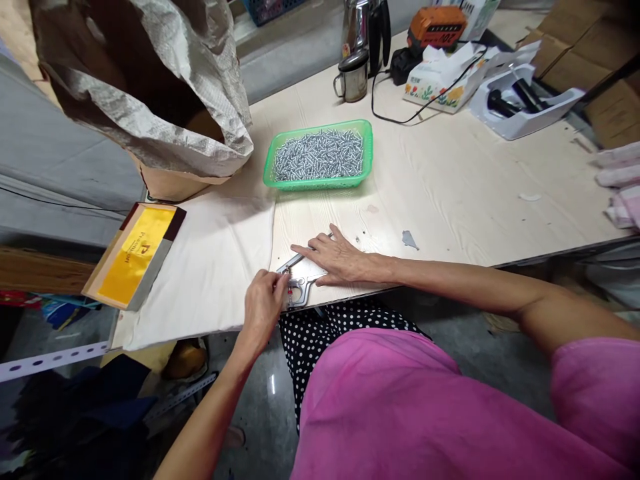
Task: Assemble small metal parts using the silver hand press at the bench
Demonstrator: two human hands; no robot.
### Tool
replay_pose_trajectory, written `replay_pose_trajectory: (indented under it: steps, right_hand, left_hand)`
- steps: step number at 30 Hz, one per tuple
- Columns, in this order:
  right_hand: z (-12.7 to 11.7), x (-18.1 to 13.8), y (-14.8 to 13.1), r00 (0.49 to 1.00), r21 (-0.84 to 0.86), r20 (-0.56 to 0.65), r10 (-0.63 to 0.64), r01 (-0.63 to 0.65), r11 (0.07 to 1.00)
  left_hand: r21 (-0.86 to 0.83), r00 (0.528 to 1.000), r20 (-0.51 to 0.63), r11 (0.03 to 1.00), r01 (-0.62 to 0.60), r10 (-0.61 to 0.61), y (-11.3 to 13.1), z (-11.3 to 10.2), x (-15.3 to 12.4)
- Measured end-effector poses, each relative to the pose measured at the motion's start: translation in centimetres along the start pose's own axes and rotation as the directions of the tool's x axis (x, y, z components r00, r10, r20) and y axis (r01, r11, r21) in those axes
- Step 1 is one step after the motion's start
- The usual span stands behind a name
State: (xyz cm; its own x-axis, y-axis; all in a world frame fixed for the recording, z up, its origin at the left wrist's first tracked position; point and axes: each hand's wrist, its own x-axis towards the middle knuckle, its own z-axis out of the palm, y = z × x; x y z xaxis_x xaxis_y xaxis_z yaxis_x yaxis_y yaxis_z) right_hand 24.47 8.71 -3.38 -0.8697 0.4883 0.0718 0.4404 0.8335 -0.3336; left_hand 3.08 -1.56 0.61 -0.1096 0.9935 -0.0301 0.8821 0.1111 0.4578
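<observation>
1 flat box bears a yellow label reading "P" beside a blurred word; 1 woven sack is cut off by the top edge. The left hand's thumb and fingers meet at the left end of 1 silvery metal fitting on the table's near edge; whether they clamp it cannot be told. 1 green basket holds uncountable screws. The right hand, fingers spread, hides the fitting's right part. Beyond are 1 metal mug and 1 orange battery pack, its "20V" upside down.
</observation>
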Motion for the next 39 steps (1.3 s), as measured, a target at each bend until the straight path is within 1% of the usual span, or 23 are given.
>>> replay_pose_trajectory:
  steps: [1,2,4,6,7,8,12,22,29,35,37,39]
  right_hand:
    - [0.1,0.0,0.0,1.000,0.005,-0.006,0.000,0.000,1.000]
    - [0.1,0.0,0.0,1.000,0.010,-0.014,-0.002,0.002,1.000]
    - [0.3,-0.1,0.1,1.000,0.020,-0.029,-0.008,0.008,1.000]
    - [0.5,-0.1,0.2,0.999,0.027,-0.039,-0.011,0.012,1.000]
    - [0.6,-0.1,0.3,0.999,0.029,-0.040,-0.013,0.014,0.999]
    - [0.6,-0.1,0.3,0.999,0.031,-0.038,-0.014,0.015,0.999]
    - [0.5,-0.1,0.5,1.000,0.038,-0.021,-0.013,0.013,0.999]
    - [0.9,0.4,1.3,0.999,0.050,-0.026,-0.019,0.021,0.999]
    - [1.2,0.8,1.1,0.998,0.082,-0.034,-0.044,0.047,0.996]
    - [1.3,0.2,1.7,0.995,0.148,-0.095,-0.017,0.031,0.989]
    - [1.0,0.2,2.0,0.995,0.167,-0.101,-0.022,0.039,0.985]
    - [0.7,0.6,2.3,0.995,0.181,-0.095,0.004,0.014,0.983]
  left_hand:
    - [0.004,0.996,0.027,0.997,0.081,-0.082,-0.5,-0.3,-0.2]
    - [-0.001,0.984,0.077,0.987,0.162,-0.162,-1.0,-0.6,-0.4]
    - [-0.061,0.929,0.219,0.946,0.319,-0.299,-1.7,-0.7,-0.8]
    - [-0.159,0.864,0.334,0.881,0.445,-0.376,-2.2,-0.4,-1.1]
    - [-0.204,0.845,0.367,0.852,0.482,-0.390,-2.4,-0.2,-1.2]
    - [-0.239,0.836,0.381,0.831,0.502,-0.395,-2.5,0.0,-1.3]
    - [-0.299,0.834,0.393,0.804,0.514,-0.387,-2.8,0.3,-1.2]
    - [-0.381,0.817,0.435,0.744,0.549,-0.379,-2.7,0.1,-1.1]
    - [-0.367,0.804,0.448,0.739,0.565,-0.392,-2.2,-0.4,-1.3]
    - [-0.381,0.805,0.452,0.732,0.565,-0.385,-1.9,-0.5,-1.2]
    - [-0.378,0.799,0.457,0.728,0.572,-0.391,-1.7,-0.6,-1.1]
    - [-0.377,0.799,0.455,0.727,0.574,-0.394,-1.4,-0.6,-1.1]
